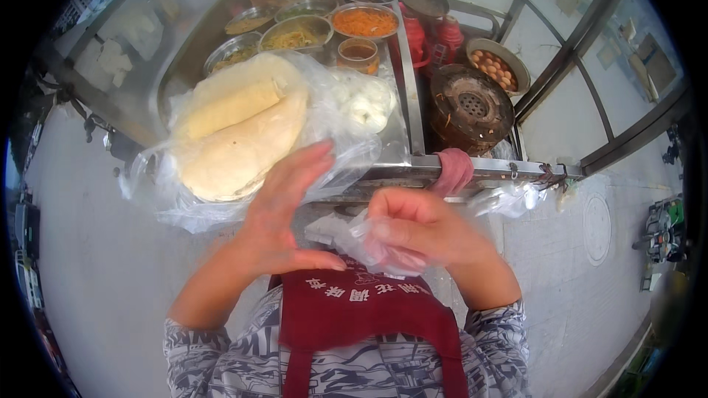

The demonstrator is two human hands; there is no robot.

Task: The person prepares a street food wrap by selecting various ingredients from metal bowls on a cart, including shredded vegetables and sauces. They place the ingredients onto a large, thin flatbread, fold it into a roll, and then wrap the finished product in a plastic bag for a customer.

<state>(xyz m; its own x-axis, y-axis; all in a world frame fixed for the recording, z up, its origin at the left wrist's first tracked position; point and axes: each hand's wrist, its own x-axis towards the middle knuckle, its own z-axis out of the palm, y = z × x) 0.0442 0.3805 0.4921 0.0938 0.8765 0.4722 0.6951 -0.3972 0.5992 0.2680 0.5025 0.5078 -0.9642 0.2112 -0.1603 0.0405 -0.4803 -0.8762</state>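
Note:
My right hand (412, 229) pinches a crumpled clear plastic bag (354, 235) in front of my dark red apron (365, 309). Beside it, my left hand (282, 221) is spread wide, thumb and fingers apart, with nothing seen in it. Just beyond the left hand lies a stack of large thin flatbreads (243, 149), a folded one (232, 110) among them, in an open clear plastic sheet or bag (332, 127). To the right of the stack, a bundle of white plastic bags (362, 99) rests on the metal counter (390, 146).
Metal bowls hold shredded carrot (365, 22) and other shredded fillings (296, 38), beside a jar of brown sauce (358, 55). On the right are a round stove (473, 105), a pot of eggs (495, 69) and red thermos flasks (448, 36). A pink cloth (453, 168) hangs over the cart's front rail.

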